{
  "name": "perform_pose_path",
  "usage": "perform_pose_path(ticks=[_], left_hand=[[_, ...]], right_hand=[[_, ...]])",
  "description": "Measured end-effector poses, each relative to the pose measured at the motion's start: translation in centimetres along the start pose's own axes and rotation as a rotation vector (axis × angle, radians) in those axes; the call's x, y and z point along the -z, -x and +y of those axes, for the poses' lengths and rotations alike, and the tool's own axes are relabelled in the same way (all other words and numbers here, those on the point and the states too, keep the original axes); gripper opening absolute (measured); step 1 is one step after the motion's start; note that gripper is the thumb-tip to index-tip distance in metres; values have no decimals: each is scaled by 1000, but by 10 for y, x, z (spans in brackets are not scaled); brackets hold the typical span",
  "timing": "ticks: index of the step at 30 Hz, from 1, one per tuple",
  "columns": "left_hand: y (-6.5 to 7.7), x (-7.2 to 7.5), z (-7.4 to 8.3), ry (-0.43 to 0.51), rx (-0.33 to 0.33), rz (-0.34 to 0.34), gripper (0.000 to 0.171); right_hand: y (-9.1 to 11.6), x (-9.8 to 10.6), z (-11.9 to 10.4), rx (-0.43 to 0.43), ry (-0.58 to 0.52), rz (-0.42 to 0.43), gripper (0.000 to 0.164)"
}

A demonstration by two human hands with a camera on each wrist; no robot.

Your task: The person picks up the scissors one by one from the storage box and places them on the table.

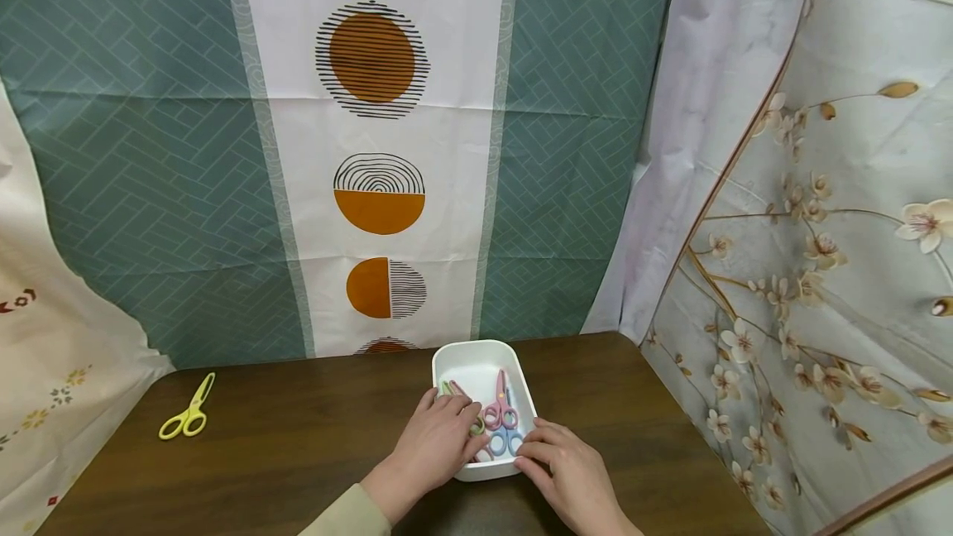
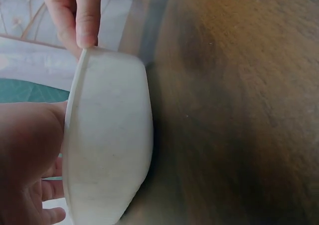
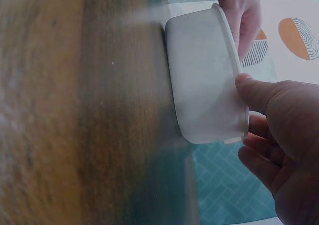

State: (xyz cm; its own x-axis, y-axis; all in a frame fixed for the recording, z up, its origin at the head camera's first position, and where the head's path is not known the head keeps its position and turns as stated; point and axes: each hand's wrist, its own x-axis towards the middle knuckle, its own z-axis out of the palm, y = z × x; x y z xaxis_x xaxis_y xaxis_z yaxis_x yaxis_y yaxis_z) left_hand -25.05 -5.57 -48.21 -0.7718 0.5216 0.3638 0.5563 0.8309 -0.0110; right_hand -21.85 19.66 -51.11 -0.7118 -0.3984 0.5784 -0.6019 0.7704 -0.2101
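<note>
My right hand [image 1: 569, 470] pinches the near-right corner of the white box [image 1: 474, 360], toward the far edge of the tabletop [image 1: 298, 416]; I'd keep that steady while my left hand [image 1: 435, 445], its grip hidden from me, reaches among the scissors [image 1: 501, 395].

Pale yellowish-beige left sleeve [image 1: 344, 516] with a straight-edged cuff [image 1: 366, 506]

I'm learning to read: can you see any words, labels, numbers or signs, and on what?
None I can read: the white container and the scissors inside show no clear lettering.
The red mark on the cream cloth at the left: too unclear to tell whether it's writing.
</note>
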Motion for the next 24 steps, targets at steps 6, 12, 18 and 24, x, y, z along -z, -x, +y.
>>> perform_pose_path(ticks=[6,12,18,24], left_hand=[[-5,1,-2,-19,9,-59,43],[-10,2,0,-32,18,-103,41],[-16,3,2,-58,49,-156,41],[-20,3,4,-95,65,-204,38]], right_hand=[[-1,1,-1,-36,-4,-48,6],[0,-1,0,-24,3,-34,6],[0,-1,1,-11,12,-17,6],[0,-2,1,-16,5,-25,7]])
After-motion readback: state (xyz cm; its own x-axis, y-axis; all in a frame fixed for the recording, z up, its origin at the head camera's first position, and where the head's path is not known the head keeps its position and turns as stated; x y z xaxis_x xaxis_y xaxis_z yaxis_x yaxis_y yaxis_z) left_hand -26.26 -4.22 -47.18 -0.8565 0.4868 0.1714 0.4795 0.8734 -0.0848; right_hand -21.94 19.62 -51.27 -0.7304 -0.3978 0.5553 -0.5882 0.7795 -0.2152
